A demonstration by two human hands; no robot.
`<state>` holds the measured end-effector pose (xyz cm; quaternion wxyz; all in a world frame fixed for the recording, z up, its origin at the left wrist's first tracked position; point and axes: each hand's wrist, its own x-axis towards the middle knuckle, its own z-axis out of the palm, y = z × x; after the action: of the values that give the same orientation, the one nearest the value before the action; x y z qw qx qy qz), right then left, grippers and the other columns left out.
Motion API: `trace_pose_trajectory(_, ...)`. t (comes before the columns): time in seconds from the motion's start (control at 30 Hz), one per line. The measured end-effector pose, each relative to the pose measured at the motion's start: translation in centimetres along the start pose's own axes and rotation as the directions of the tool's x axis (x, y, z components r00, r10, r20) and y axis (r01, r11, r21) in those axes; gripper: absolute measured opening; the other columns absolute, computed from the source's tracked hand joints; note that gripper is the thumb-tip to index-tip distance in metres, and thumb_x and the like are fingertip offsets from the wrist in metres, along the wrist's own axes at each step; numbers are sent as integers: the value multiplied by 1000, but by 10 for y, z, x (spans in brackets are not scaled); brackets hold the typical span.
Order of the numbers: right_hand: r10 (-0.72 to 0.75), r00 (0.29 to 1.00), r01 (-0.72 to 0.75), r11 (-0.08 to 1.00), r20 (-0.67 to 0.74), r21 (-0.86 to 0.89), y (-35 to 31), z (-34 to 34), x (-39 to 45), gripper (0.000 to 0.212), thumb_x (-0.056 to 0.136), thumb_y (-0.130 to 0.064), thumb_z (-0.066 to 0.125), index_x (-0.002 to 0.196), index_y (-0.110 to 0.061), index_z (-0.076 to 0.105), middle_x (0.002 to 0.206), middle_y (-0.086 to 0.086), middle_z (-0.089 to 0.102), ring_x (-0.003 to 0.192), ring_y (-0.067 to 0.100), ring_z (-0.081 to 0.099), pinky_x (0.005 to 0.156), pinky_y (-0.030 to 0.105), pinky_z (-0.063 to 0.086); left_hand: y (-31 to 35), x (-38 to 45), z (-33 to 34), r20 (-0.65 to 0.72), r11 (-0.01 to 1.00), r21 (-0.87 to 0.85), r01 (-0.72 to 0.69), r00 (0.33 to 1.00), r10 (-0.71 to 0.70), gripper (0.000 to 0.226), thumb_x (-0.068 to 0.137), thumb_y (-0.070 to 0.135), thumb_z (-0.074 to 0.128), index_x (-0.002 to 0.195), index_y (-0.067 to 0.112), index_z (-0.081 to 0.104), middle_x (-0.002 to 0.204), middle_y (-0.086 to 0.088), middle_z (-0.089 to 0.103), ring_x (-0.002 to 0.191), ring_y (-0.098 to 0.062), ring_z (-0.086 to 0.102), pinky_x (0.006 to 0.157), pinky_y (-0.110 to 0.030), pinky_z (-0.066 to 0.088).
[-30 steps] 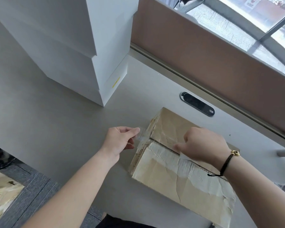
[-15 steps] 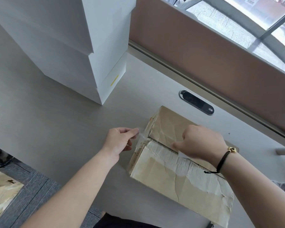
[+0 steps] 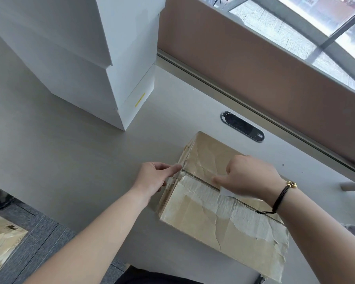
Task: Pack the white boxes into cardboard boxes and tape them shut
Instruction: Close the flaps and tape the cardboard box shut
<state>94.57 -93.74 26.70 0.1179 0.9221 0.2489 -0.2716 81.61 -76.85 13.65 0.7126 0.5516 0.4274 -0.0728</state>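
Little has moved since a second ago: the left hand [image 3: 155, 177] still pinches clear tape [image 3: 175, 177] at the cardboard box's [image 3: 223, 218] left end, and the right hand [image 3: 252, 177], fingers curled, presses along the seam. On the pale desk [image 3: 70, 160], the box's long axis runs near-right to far-left. Stacked white boxes [image 3: 119, 58] stand far left, beside a brown partition [image 3: 254, 64] and window.

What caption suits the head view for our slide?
Both hands, left and right, stretch clear tape across the closed cardboard box seam.
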Motion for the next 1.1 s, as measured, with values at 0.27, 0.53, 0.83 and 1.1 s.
trace_pose_trajectory(0.27,-50,997,41,988,62,147,8,-2,-1,62,83,-57,64,53,-17,26,50,-5,28,54,21,31,50,29,23,-17,-6,8,8,994,93,-59,998,59,75,71,75,74,119,17,74,118,3,74,112,-8,66,101,-38,50)
trace_pose_trajectory(0.53,-169,967,73,902,192,425,23,-7,-7,65,81,-53,73,57,-21,22,55,-4,19,53,17,20,50,31,15,-5,-20,11,-104,958,201,-207,967,231,24,93,33,72,117,36,70,118,18,66,118,-5,60,103,-28,47)
trace_pose_trajectory(0.83,-277,953,132,739,120,661,55,-1,-25,62,85,-52,76,60,-12,35,63,4,24,55,16,21,53,31,15,20,-39,15,519,823,332,-461,818,249,92,82,37,83,146,66,23,146,46,20,143,18,14,117,-18,18)
trace_pose_trajectory(1.1,-248,968,119,589,39,799,65,15,-30,68,68,-54,79,61,-1,36,65,7,27,60,22,25,55,38,15,20,-25,17,530,747,448,-492,819,221,94,78,44,84,148,63,24,157,34,24,143,14,19,120,-22,21)
